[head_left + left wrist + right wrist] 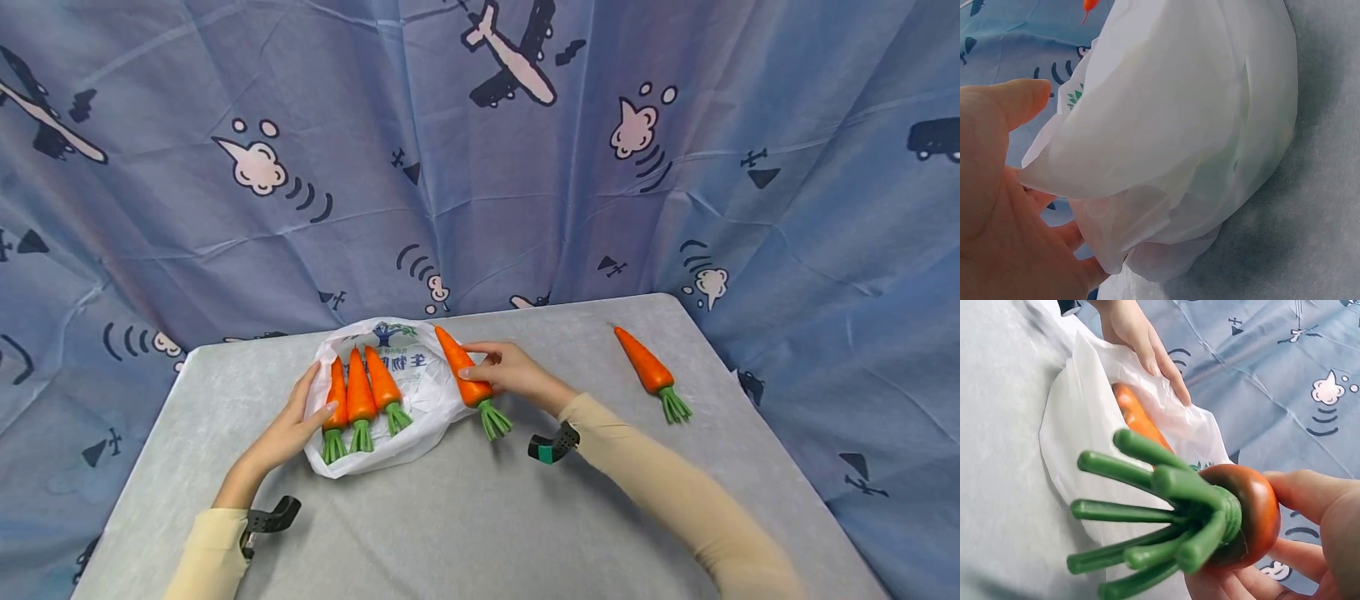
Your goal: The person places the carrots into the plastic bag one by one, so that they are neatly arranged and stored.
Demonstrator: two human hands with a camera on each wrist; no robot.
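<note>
A white plastic bag [438, 408] lies on the table with its mouth spread wide. Inside it, side by side, are a left carrot [337, 398], a middle carrot [361, 396] and a right carrot [383, 382]. My left hand [288, 429] holds the bag's left rim, thumb over the edge and fingers outside. In the left wrist view the bag [1166, 125] hides part of those fingers. My right hand [517, 373] pinches another carrot [453, 358] over the bag's right rim, tip pointing away and green stems [1147, 512] toward me.
One more carrot [643, 362] lies on the right side of the grey-covered table [420, 533], its stems toward the front. A blue curtain [480, 167] printed with airplanes hangs right behind the table's back edge.
</note>
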